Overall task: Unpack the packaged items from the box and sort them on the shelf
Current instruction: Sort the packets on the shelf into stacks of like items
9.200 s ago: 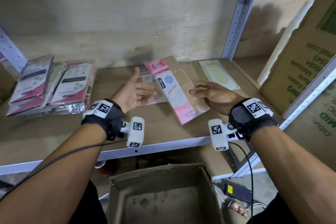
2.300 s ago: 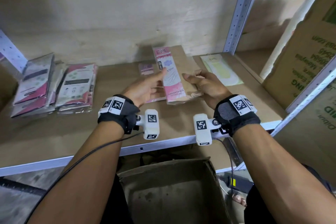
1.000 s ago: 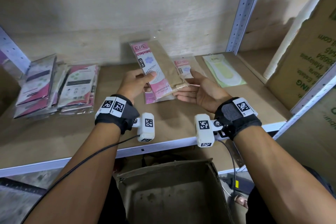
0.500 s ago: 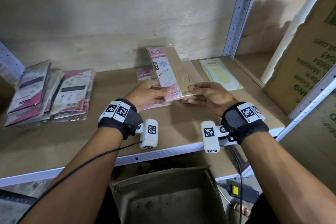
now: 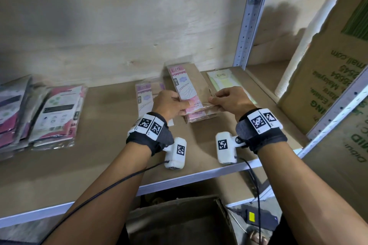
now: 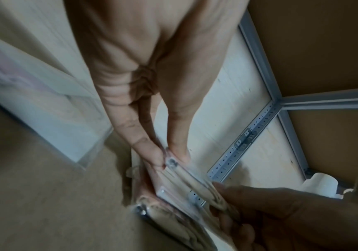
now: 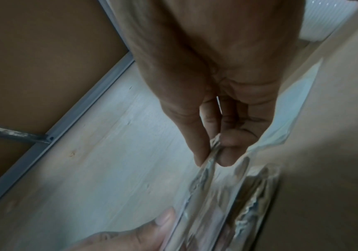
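A flat pink-and-tan ENE packet (image 5: 184, 87) in clear plastic lies lengthwise at the middle of the wooden shelf (image 5: 103, 157), on top of a small pile of like packets (image 5: 199, 117). My left hand (image 5: 180, 103) pinches its near left corner, thumb on top; in the left wrist view the fingertips (image 6: 152, 152) clamp the packet's edge (image 6: 180, 180). My right hand (image 5: 216, 100) pinches the near right edge, and the right wrist view shows thumb and forefinger (image 7: 201, 152) squeezing the crinkled plastic (image 7: 212, 169). The open cardboard box (image 5: 179, 223) stands below the shelf.
Another pink packet (image 5: 143, 95) lies just left of the pile and a yellow-green ENE packet (image 5: 223, 78) just right. Several dark-and-pink packages (image 5: 57, 113) are stacked at the shelf's left. A metal upright (image 5: 251, 16) and a big printed carton (image 5: 328, 69) bound the right side.
A second ago the packet was lifted and tilted left above the shelf. Both hands have since straightened it and brought it down onto the pile, still gripping its near end.
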Motion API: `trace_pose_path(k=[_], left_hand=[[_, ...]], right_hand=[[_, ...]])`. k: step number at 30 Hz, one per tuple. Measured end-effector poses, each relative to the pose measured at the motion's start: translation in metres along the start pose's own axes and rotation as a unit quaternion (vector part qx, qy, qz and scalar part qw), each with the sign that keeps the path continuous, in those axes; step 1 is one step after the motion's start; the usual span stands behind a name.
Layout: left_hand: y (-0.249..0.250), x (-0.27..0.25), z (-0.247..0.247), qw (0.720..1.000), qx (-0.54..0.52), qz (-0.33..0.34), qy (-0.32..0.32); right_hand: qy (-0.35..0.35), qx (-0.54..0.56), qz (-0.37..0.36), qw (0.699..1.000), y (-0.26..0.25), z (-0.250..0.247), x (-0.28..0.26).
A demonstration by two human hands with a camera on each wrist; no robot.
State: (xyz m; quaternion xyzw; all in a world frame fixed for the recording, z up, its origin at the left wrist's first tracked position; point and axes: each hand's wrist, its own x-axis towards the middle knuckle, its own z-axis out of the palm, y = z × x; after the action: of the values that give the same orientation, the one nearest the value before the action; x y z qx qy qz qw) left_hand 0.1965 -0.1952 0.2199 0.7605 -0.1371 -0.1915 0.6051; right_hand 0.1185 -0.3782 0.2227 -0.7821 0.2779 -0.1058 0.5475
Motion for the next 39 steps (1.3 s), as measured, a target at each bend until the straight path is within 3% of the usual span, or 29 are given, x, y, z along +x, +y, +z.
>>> trace_pose_path(k=[14, 34, 39], left_hand=[[0.001, 0.007, 0.006, 0.997, 0.074, -0.022, 0.014], [0.004, -0.001, 0.003, 0.991, 0.129, -0.010, -0.020], [0.004, -0.004, -0.012, 0.984, 0.173, 0.000, 0.047]], right_hand=[[0.012, -0.127, 0.008, 0.992, -0.006, -0.006, -0.005], [-0.012, -0.187, 0.018, 0.982, -0.009, -0.005, -0.006], [0.002, -0.155, -0.016, 0.988, -0.021, -0.007, -0.008]])
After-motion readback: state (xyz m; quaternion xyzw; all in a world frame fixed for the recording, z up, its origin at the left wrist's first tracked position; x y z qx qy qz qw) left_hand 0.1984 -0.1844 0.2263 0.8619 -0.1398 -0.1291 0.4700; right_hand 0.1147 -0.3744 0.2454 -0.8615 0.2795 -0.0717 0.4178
